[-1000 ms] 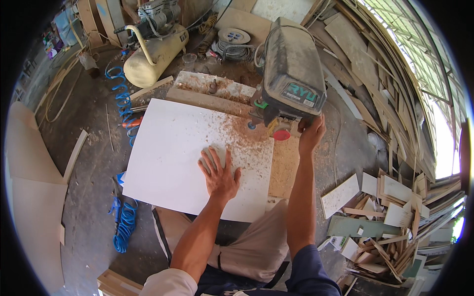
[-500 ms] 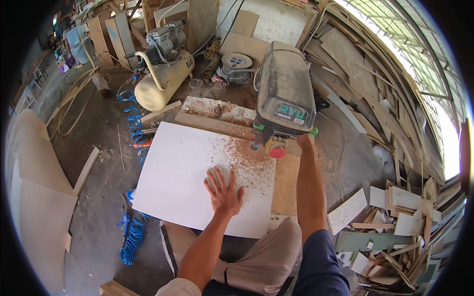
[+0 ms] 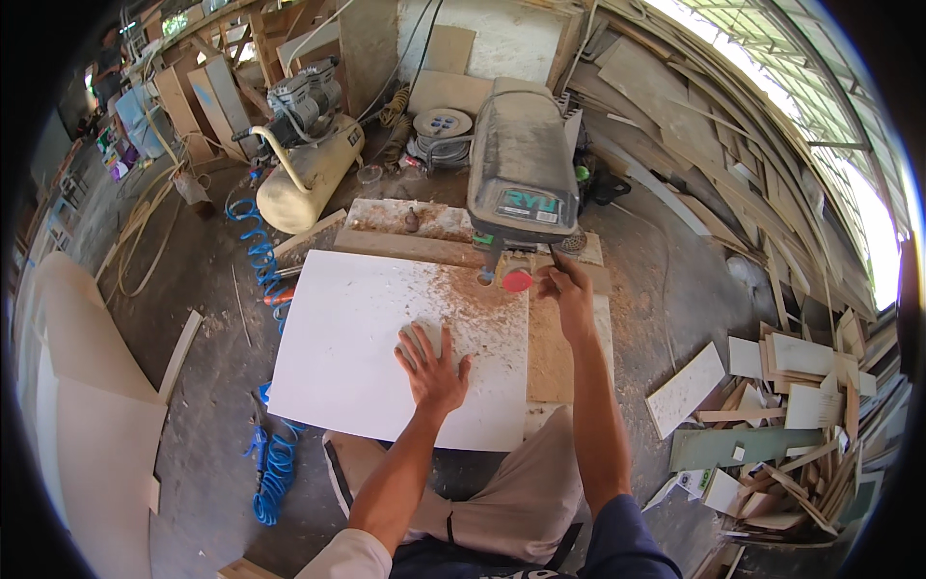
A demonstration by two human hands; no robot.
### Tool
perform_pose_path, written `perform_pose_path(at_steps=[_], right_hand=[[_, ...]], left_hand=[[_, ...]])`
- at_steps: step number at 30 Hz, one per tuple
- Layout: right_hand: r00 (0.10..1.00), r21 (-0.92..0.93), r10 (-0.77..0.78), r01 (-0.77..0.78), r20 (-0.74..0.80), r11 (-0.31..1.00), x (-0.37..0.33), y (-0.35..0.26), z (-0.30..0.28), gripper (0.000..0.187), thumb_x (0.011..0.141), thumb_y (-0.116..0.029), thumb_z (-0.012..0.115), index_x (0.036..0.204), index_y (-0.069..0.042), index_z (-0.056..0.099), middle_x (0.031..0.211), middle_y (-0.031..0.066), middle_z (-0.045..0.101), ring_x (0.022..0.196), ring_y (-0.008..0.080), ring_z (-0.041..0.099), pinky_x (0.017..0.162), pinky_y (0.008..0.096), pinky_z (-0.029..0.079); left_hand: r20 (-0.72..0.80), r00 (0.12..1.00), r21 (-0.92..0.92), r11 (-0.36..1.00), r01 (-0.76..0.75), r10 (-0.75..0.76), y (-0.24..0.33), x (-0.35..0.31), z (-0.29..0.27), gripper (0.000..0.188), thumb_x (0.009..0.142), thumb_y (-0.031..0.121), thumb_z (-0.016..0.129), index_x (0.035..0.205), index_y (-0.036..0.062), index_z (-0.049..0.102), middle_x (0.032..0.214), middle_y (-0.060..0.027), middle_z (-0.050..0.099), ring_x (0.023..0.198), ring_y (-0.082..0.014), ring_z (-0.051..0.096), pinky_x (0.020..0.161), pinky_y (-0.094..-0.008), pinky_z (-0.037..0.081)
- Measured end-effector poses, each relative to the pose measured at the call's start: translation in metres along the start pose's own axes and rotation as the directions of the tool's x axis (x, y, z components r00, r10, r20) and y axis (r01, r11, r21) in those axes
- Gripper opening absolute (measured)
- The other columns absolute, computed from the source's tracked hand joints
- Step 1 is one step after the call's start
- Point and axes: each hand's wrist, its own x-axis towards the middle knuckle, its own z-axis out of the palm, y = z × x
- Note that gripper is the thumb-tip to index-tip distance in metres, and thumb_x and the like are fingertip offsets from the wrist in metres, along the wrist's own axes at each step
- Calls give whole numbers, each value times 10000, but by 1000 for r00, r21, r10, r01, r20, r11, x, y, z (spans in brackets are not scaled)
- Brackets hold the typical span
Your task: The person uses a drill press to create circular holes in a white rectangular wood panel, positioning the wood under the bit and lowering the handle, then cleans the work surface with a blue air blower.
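Note:
A large white board (image 3: 338, 338) lies across the wooden base of a dusty bench drill press (image 3: 526, 159). My left hand (image 3: 434, 374) rests flat on the board, fingers spread. Brown wood shavings (image 3: 473, 289) are scattered over its far right part. Just right of the round red button (image 3: 517, 280) on the drill's front is my right hand (image 3: 569, 289), raised under the machine's head. Its index finger points up toward the underside and the other fingers are loosely bent, with nothing seen in them. Whether the fingertip touches the machine I cannot tell.
A cream air compressor (image 3: 299, 183) stands at the far left, with a coiled blue hose (image 3: 258, 241) on the floor. A cable reel (image 3: 442, 130) sits behind the drill. Offcuts (image 3: 791, 405) are piled at the right. Curved pale sheets (image 3: 96, 386) stand on the left.
My right hand has come from the right side of the drill's head to beside the red button, its index finger now showing. My left hand stays flat on the board. The view has shifted slightly.

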Motion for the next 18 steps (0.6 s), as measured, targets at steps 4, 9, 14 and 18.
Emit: perform_pose_path(at_steps=[4,9,14,18], right_hand=[[1000,110,-26,24,17,994,4,-50,14,363,1032,-136,564,1349,36,520,965,135,692,772,176,661,652,329,571],[989,-35,-3,8,145,999,16,-60,-2,362,1043,-221,583,1287,42,528,1038,143,698,810,185,670,722,335,574],[987,-95,-16,32,159,995,18,-70,8,369,1050,-266,581,1263,32,542,1018,143,700,776,183,669,707,327,562],[992,-41,-26,31,120,999,23,-68,4,383,1046,-265,591,1243,61,546,907,107,689,729,174,668,643,315,543]], left_hand=[[-228,973,-449,891,-71,-38,-71,21,6,595,968,357,631,1469,73,486,1437,-241,518,1361,-399,449,1169,-519,305],[-373,695,-66,765,641,-615,-255,16,-48,714,833,490,739,1355,27,586,1238,-235,640,1197,-392,574,1048,-506,422],[186,897,-597,679,428,-402,-364,-23,-80,526,876,331,749,1298,29,661,1130,-192,733,1008,-298,696,907,-416,520],[-60,949,-615,761,209,-309,-331,-32,-66,392,888,212,727,1228,21,688,1038,-159,759,905,-236,708,841,-370,533]])
